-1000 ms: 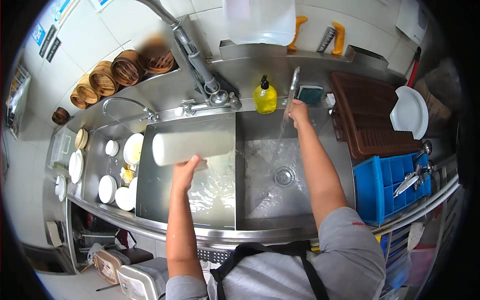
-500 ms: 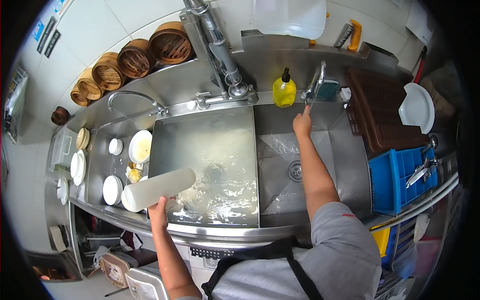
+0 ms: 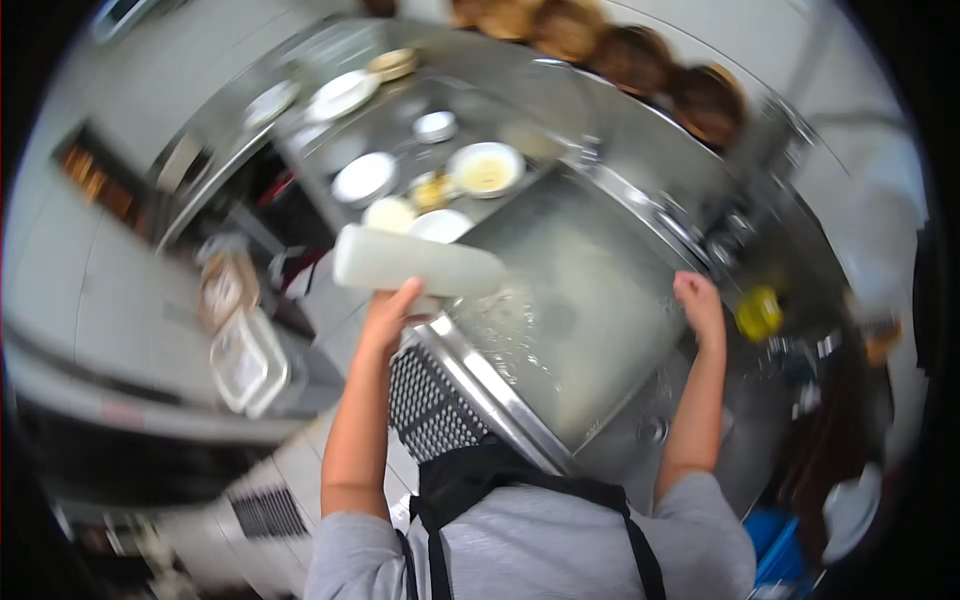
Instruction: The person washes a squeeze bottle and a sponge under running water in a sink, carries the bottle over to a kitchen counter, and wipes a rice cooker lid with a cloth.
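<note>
A whitish translucent cylindrical container (image 3: pixel 415 262) lies tilted in my left hand (image 3: pixel 392 312), over the sink's front left edge. Below and right of it is the middle basin of cloudy water (image 3: pixel 590 300), with ripples near the front rim. My right hand (image 3: pixel 700 298) is closed near the basin's right side, left of the yellow soap bottle (image 3: pixel 759 313); nothing shows in its fingers. Beyond the container are a bowl with yellowish liquid (image 3: pixel 486 170) and a white plate stack (image 3: pixel 365 179). The view is blurred.
Round wooden steamers (image 3: pixel 632 60) line the back ledge. A tap assembly (image 3: pixel 725 235) stands behind the basin. At lower right are a blue cutlery holder (image 3: pixel 772 548) and a white plate (image 3: pixel 852 512). Trays (image 3: pixel 245 360) stand low on the left, near a perforated black mat (image 3: pixel 430 400).
The view has swung left. My right hand has left the right-hand tap and closed. My left hand still holds the container, now over the sink's front edge.
</note>
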Motion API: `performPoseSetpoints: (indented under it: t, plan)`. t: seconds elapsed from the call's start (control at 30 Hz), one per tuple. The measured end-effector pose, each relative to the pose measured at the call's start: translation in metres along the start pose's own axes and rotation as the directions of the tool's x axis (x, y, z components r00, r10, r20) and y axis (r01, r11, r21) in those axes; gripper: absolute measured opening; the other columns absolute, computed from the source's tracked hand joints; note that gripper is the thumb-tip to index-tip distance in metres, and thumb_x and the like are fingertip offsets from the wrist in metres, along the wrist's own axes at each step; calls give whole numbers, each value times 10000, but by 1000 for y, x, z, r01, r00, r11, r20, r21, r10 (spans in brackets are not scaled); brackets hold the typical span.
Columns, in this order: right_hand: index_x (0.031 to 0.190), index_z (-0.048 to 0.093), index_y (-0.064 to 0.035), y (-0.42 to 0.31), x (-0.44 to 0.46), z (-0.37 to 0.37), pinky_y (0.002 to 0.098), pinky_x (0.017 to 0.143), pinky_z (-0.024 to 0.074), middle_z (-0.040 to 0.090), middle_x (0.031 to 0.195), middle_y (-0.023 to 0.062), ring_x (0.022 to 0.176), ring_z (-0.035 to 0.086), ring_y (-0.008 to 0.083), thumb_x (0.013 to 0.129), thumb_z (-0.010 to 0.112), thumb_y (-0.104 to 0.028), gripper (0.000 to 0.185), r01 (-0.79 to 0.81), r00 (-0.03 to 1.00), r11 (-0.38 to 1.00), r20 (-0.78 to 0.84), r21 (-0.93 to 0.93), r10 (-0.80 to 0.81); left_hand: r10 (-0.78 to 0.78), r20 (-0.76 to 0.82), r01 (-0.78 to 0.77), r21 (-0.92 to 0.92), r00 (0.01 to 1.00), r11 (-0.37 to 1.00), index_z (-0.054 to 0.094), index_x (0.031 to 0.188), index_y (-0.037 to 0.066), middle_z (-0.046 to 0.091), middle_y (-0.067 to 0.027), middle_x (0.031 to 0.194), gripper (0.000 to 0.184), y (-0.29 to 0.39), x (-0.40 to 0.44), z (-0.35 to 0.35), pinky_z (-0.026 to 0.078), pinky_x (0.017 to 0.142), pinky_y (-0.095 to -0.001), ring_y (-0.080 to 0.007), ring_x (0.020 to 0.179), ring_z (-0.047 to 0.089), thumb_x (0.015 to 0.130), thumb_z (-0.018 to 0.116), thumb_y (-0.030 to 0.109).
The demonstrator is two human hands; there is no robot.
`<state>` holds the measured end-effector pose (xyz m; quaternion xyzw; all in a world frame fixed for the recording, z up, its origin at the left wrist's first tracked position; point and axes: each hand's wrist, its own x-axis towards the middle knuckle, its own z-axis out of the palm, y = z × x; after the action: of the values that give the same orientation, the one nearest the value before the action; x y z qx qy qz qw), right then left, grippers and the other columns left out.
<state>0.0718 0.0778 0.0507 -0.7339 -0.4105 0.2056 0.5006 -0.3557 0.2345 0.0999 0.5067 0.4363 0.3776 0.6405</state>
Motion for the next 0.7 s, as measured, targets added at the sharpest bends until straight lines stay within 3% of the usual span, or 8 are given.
performPoseSetpoints:
  t: [0.03, 0.1, 0.2, 0.23, 0.3, 0.37, 0.57, 0.7]
  plan:
    - [949, 589, -35, -9, 1, 37, 209, 544, 390, 604, 766, 28, 635, 525, 74, 824, 508, -282, 289, 238, 971, 967, 23, -96, -237, 5, -75, -5, -4, 997, 1000, 448, 1094, 12, 551, -123, 983, 419, -3, -10, -6, 504, 593, -353, -223, 792, 584, 784, 548, 275]
    - [1137, 466, -26, -54, -14, 102, 263, 613, 452, 606, 814, 91, 684, 577, 159, 849, 473, -336, 423, -229, 847, 933, 530, 279, 50, 352, -209, -288, 283, 912, 915, 518, 994, -4, 575, -95, 907, 345, -13, -30, -17, 458, 739, -339, -223, 838, 558, 728, 594, 203]
    - [1270, 264, -31, -118, -64, 194, 356, 690, 492, 588, 875, 187, 755, 608, 267, 842, 359, -507, 647, -604, 301, 758, 951, 248, -71, 521, -191, -317, 608, 832, 728, 567, 935, 33, 581, -114, 913, 348, -20, -81, -36, 433, 787, -338, -244, 876, 548, 664, 648, 234]
    - [1280, 236, -31, -133, -85, 216, 371, 695, 496, 581, 888, 206, 757, 610, 281, 832, 331, -544, 688, -654, 148, 737, 984, 171, -97, 736, 47, -391, 869, 676, 304, 536, 1002, 58, 538, -128, 1021, 415, -30, -95, -46, 430, 797, -354, -274, 913, 538, 642, 663, 218]
    - [1293, 205, -33, -151, -117, 258, 396, 752, 485, 545, 1003, 212, 885, 581, 290, 805, 242, -626, 769, -691, -186, 722, 957, 32, -221, 736, -199, -343, 786, 647, 514, 488, 1095, 130, 460, -126, 1150, 501, -43, -134, -53, 450, 760, -360, -301, 908, 542, 630, 662, 194]
    - [1282, 241, -38, -191, -169, 289, 405, 799, 458, 498, 1102, 174, 997, 519, 281, 817, 316, -582, 719, -907, -97, 422, 982, -19, -164, 578, -180, -120, 888, 796, 443, 473, 1136, 184, 398, -152, 1217, 528, -40, -187, -62, 471, 713, -353, -292, 877, 561, 641, 656, 206]
    - [1232, 323, -32, -240, -249, 402, 386, 826, 430, 481, 1110, 127, 970, 504, 249, 806, 538, -338, 566, -577, -277, 807, 960, -124, -50, 768, -252, -5, 949, 589, 315, 442, 1168, 209, 326, -156, 1255, 628, -72, -276, -149, 484, 649, -366, -279, 757, 567, 592, 690, 179]
    - [1206, 331, -10, -321, -295, 455, 368, 757, 465, 513, 1032, 124, 902, 536, 241, 677, 663, -294, 686, -398, -259, 867, 870, 300, -420, 616, -568, 275, 816, 546, 508, 345, 1235, 159, 242, -154, 1296, 742, -41, -391, -226, 468, 729, -361, -297, 918, 524, 590, 711, 172]
